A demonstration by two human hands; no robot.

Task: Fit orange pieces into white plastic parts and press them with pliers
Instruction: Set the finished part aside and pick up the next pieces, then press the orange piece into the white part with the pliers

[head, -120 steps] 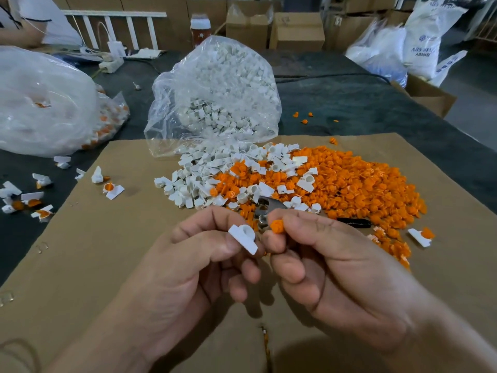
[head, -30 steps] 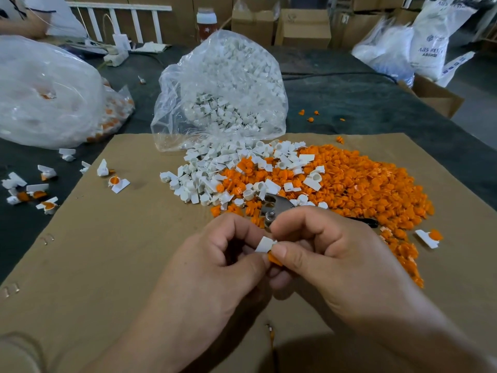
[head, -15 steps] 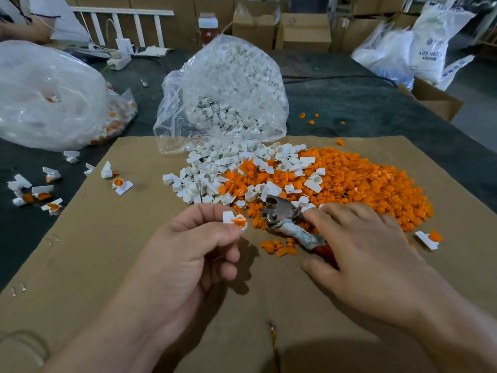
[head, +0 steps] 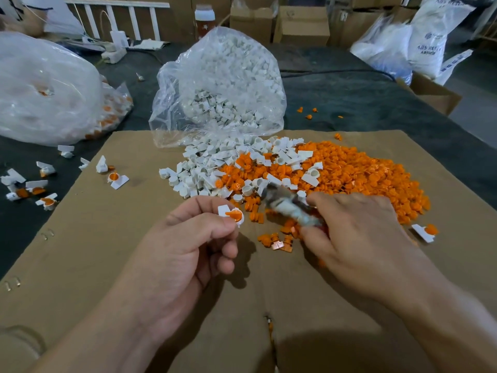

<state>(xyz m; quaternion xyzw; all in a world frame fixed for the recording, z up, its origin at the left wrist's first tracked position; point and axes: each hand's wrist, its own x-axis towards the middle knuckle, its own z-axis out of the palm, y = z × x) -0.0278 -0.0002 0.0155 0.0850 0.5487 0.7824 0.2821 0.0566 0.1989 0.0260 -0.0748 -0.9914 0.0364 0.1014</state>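
Note:
My left hand [head: 185, 249] pinches a white plastic part [head: 231, 214] with an orange piece seated in it, held just above the cardboard sheet [head: 113, 265]. My right hand [head: 357, 238] grips the pliers [head: 287, 207] by their handles; the jaws are blurred and point left toward the held part, a short gap away. Behind the hands lies a heap of orange pieces [head: 363, 176] mixed with loose white parts [head: 212, 168].
A clear bag of white parts [head: 223, 87] stands behind the heaps. Another large bag [head: 45, 90] sits at the left. Finished parts [head: 32, 184] lie on the dark table at the left, one more [head: 425, 231] at the right. Boxes and sacks line the back.
My right hand left the white part, reached for the pliers and has now lifted them off the cardboard. The left hand keeps the fitted part, moved slightly left.

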